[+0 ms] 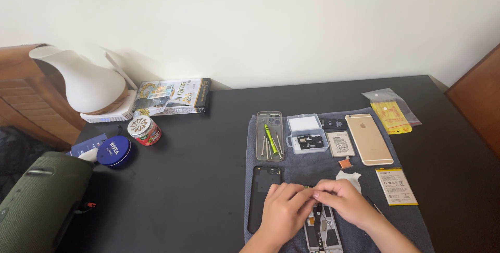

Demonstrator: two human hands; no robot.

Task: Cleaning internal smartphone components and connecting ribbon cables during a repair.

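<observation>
Head view: left hand [284, 212] and right hand [344, 202] meeting fingertip to fingertip, both pinching at the top edge of the opened phone [323, 229] lying on the grey mat [307, 167] on the black table [198, 180]. Black back cover [262, 190] lying just left; gold phone [369, 138] resting farther back.

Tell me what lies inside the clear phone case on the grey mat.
The clear phone case holds a green-handled screwdriver and several slim metal tools, all lying loose. Their tips are too small to make out. Nothing covers the case.
</observation>
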